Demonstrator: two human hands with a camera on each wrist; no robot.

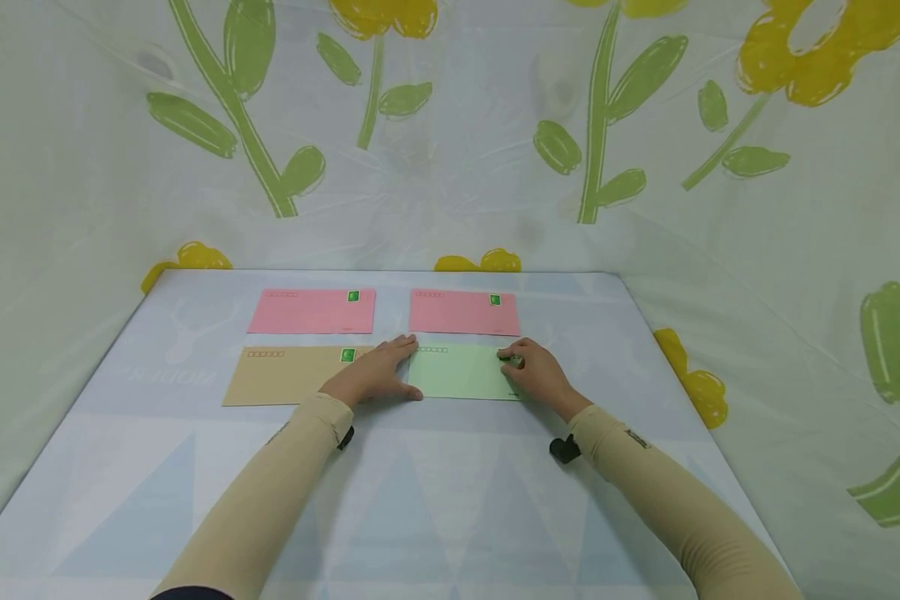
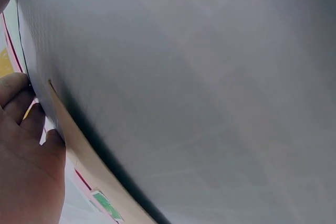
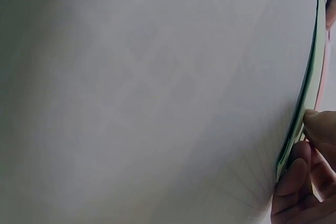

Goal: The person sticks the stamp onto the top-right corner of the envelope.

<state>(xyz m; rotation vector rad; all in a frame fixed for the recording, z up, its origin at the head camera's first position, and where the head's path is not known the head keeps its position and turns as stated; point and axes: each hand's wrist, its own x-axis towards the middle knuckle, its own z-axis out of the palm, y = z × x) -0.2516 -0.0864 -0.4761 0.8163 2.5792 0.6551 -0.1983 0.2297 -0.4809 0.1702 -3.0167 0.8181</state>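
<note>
A light green envelope (image 1: 457, 375) lies on the table in front of me. My left hand (image 1: 375, 372) rests with spread fingers at its left edge, partly over the tan envelope (image 1: 285, 379). In the left wrist view, that hand's fingers (image 2: 31, 124) reach along the table surface. My right hand (image 1: 537, 372) is at the green envelope's upper right corner, its fingers curled and pinching a small green stamp (image 1: 506, 357). Most of the stamp is hidden by the fingers. The right wrist view shows the thumb and curled fingers (image 3: 294, 177) at the envelope's edge.
Two pink envelopes (image 1: 311, 312), each with a green stamp at its upper right, lie in a row behind. The tan envelope bears a green stamp (image 1: 348, 355) too. Under everything is a pale patterned table cover (image 1: 420, 500), and a flowered curtain (image 1: 465, 183) hangs behind the table.
</note>
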